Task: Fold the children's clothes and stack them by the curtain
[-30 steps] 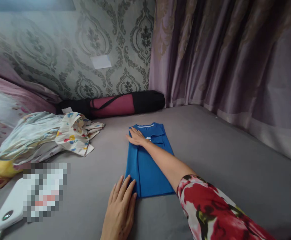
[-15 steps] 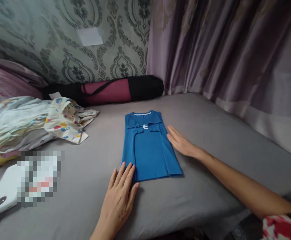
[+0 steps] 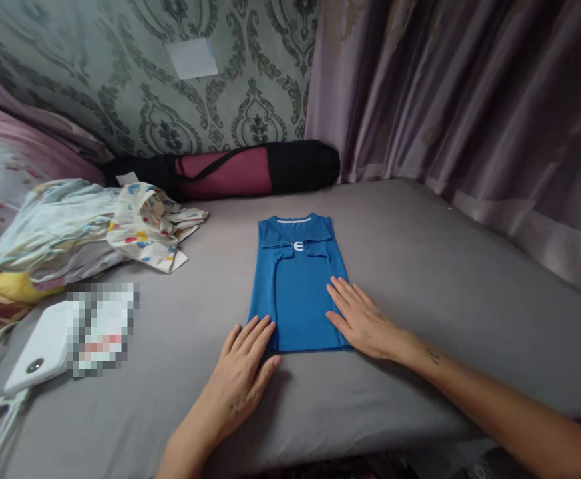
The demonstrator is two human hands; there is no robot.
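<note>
A blue T-shirt [image 3: 301,299] lies flat in front of me, its two sides and sleeves folded inward over the middle. A white mark shows between the sleeve ends, and the neckline faces away from me. My left hand [image 3: 246,362] lies open with its fingertips on the shirt's near left corner. On the near right side, my right hand [image 3: 360,318] rests open, its fingers across the folded edge. Part of the right fold is hidden beneath that hand.
The shirt is on a grey bed sheet [image 3: 434,299]. At the left lie a pile of clothes [image 3: 60,229], a white device [image 3: 45,346] with cables, and a blurred-out packet [image 3: 103,332]. A black and maroon long bag [image 3: 230,174] runs along the wall; a purple curtain [image 3: 450,93] hangs at right.
My right hand has come from beside the shirt's upper right edge down onto its lower right side. My left hand stays at the near left corner. The view has shifted slightly.
</note>
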